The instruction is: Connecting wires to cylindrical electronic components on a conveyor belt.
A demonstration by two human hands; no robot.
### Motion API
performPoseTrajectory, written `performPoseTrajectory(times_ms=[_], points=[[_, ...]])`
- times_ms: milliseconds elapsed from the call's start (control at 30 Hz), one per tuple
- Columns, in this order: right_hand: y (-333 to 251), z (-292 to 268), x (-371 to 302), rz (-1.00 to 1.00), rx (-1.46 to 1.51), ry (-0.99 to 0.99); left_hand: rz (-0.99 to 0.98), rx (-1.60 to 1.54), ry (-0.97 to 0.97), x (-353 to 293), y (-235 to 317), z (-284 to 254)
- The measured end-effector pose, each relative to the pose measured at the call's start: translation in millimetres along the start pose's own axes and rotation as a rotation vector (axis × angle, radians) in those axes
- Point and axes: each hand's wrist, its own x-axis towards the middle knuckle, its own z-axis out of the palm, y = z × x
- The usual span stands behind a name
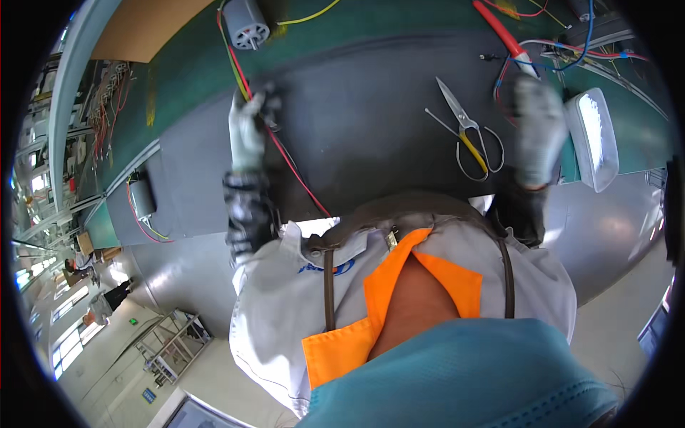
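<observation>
My left hand [248,127], in a whitish glove, is closed around the red and yellow-green wires [284,153] that run down from a grey motor [246,26]. Dark, blurred fingertips or a small part show at its right side; I cannot make out which. My right hand [540,128], also gloved, is smeared by motion at the lower end of a long red tool with a white end [504,34]. Whether its fingers grip that tool does not show. Between the hands lie scissors [464,121] with a yellow-wrapped handle, spread apart on the dark mat.
A clear plastic tray [596,143] holding white pieces stands right of my right hand. Blue, red and white wires [571,57] tangle at the far right. Another motor [141,198] with wires sits at the left. The dark mat [357,100] covers the green bench top.
</observation>
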Motion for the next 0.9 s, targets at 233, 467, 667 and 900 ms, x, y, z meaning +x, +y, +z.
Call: performPoseTrajectory(times_ms=[233, 467, 667, 900], points=[[18, -37, 58, 0.443, 0.386, -0.288, -0.258, -0.013, -0.024, -170, -38, -15], [-22, 85, -21, 0.02, 0.211, -1.395, -0.494, 0.005, -0.323, -231, -35, 9], [-54, 68, -57, -0.365, 0.273, -1.316, -0.272, 0.004, -0.306, -175, -18, 55], [-70, 41, -64, 0.122, 0.448, -0.668, -0.112, -0.54, -0.364, -114, -33, 133]])
